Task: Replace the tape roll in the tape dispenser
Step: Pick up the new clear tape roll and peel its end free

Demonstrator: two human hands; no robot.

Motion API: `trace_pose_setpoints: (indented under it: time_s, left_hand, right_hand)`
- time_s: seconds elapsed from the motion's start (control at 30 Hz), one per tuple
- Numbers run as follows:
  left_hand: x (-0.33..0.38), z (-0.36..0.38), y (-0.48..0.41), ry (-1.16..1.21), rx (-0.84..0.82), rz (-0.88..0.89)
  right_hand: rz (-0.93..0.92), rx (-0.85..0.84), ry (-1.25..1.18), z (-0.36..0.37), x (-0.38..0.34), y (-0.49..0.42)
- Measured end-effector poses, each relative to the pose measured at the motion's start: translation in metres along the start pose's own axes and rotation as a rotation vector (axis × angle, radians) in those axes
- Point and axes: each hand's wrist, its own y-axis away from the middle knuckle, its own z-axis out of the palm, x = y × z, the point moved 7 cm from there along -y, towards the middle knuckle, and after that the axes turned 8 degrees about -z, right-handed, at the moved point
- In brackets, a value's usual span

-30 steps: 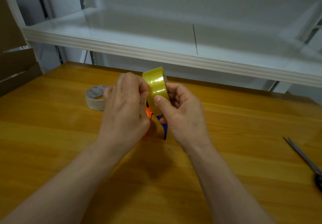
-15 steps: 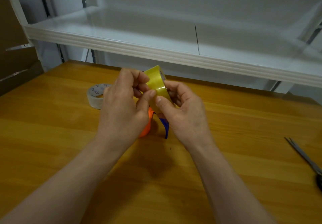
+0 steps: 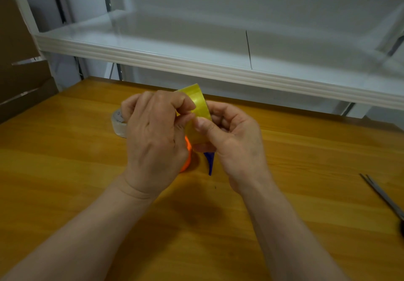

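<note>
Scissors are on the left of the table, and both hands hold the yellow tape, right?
No. The head view shows the scissors on the right of the table. The left hand and right hand do hold the yellow tape.

Wooden table, orange-brown grain, surface bare across the near side. Scissors lie flat on it at the right edge, blades closed, pointing away. White shelf runs above the far edge. Brown cardboard stands at left.
</note>
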Motion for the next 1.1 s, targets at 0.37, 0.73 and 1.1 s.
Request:
trace_pose_setpoints:
  time_s: [0.37,0.73,1.1]
  left_hand:
    - [0.004,-0.002,-0.002,0.012,0.026,0.105]
    - [-0.001,0.0,0.002,0.165,0.033,0.011]
    - [0.009,0.003,0.0,0.168,-0.082,0.039]
  right_hand:
    - [0.038,0.005,-0.147,0.004,-0.005,0.001]
    - [0.012,-0.074,-0.175,0.005,-0.012,0.002]
    - [-0.057,-0.083,0.055,-0.005,-0.019,0.002]
